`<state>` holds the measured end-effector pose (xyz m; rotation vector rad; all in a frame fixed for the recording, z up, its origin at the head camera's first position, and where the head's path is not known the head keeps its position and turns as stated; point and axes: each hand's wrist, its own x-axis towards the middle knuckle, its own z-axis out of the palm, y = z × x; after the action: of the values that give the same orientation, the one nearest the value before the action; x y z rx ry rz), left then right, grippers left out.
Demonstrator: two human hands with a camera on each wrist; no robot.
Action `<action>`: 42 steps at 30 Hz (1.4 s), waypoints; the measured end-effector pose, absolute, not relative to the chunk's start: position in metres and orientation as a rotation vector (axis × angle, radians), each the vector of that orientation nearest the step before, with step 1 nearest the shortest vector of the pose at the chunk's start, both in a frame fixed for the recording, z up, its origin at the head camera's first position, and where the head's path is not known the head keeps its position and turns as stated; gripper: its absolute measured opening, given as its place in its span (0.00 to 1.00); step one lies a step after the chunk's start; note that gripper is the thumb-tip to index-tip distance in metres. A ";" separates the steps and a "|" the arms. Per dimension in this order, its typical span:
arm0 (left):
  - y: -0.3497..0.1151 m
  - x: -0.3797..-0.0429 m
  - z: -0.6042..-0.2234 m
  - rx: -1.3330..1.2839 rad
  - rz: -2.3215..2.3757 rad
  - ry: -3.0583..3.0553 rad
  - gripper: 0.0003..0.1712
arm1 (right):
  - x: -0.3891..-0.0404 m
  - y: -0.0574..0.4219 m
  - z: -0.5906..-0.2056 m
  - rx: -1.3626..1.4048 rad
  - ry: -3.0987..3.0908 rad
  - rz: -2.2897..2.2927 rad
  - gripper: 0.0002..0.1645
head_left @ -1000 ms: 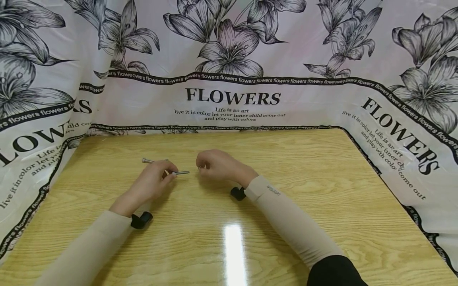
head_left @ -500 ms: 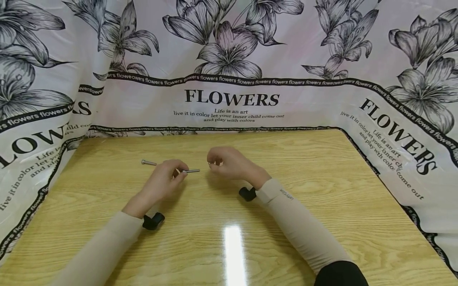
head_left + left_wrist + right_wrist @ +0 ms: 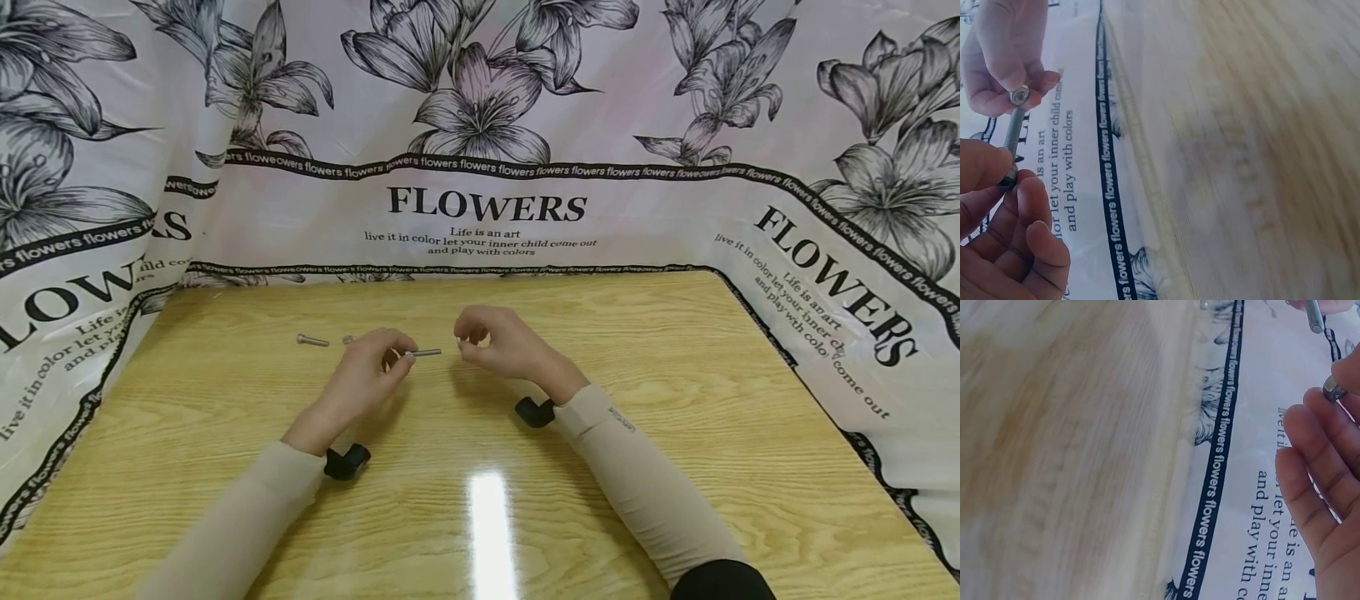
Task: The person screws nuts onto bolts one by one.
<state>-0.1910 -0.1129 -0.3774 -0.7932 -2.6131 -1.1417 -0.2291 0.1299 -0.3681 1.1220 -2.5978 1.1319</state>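
My left hand (image 3: 360,377) pinches a metal bolt (image 3: 427,352) near its head, between thumb and fingers. The threaded shank sticks out to the right. Facing it, my right hand (image 3: 504,343) holds a small hex nut (image 3: 1334,389) between thumb and fingertip. In the right wrist view the bolt's tip and the nut are apart. The left wrist view shows the nut (image 3: 1019,95) nearly in line with the shank (image 3: 1014,132), its hole turned to the camera. Both hands are raised over the wooden table (image 3: 637,375).
A second bolt (image 3: 312,340) lies on the table left of my left hand. Beside it is a small metal piece (image 3: 347,339), partly hidden by that hand. A flower-print cloth (image 3: 480,217) hangs behind the table and along both sides.
Both hands have shifted to the right, the left with its bolt and the right with its nut. More of the bolt lying on the table is uncovered.
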 end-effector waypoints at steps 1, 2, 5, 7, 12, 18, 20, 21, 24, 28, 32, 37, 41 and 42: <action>-0.111 -0.191 -0.378 -0.790 -1.146 -2.608 0.04 | -0.229 0.131 -0.369 1.113 -2.589 1.150 0.06; -0.110 -0.191 -0.378 -0.786 -1.158 -2.604 0.05 | -0.228 0.132 -0.369 1.102 -2.579 1.173 0.06; -0.105 -0.191 -0.377 -0.776 -1.186 -2.595 0.05 | -0.225 0.136 -0.370 1.070 -2.545 1.237 0.06; -0.101 -0.192 -0.377 -0.777 -1.205 -2.584 0.05 | -0.224 0.138 -0.371 1.050 -2.521 1.272 0.06; -0.095 -0.193 -0.376 -0.790 -1.244 -2.557 0.06 | -0.224 0.143 -0.373 1.025 -2.512 1.276 0.06; -0.088 -0.195 -0.375 -0.791 -1.273 -2.547 0.06 | -0.225 0.147 -0.372 1.004 -2.505 1.264 0.07; -0.087 -0.195 -0.375 -0.789 -1.280 -2.540 0.06 | -0.226 0.148 -0.373 1.004 -2.499 1.257 0.07; -0.086 -0.196 -0.375 -0.787 -1.284 -2.534 0.06 | -0.226 0.149 -0.372 1.006 -2.493 1.256 0.07; -0.083 -0.197 -0.376 -0.779 -1.296 -2.518 0.06 | -0.226 0.151 -0.372 0.997 -2.483 1.262 0.07; -0.081 -0.198 -0.377 -0.757 -1.312 -2.498 0.06 | -0.225 0.154 -0.371 0.975 -2.474 1.293 0.07; -0.080 -0.198 -0.377 -0.727 -1.345 -2.481 0.06 | -0.225 0.154 -0.370 0.976 -2.466 1.321 0.07; -0.080 -0.199 -0.378 -0.725 -1.394 -2.454 0.06 | -0.223 0.153 -0.369 0.974 -2.476 1.320 0.07; -0.081 -0.198 -0.378 -0.732 -1.400 -2.446 0.07 | -0.222 0.151 -0.369 0.961 -2.480 1.318 0.07; -0.081 -0.198 -0.378 -0.731 -1.399 -2.445 0.08 | -0.222 0.151 -0.369 0.962 -2.477 1.318 0.07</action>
<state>-0.1982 -0.0809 -0.3776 -0.7313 -2.4447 -1.3985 -0.2219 0.1506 -0.3695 0.9618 -2.4768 1.3184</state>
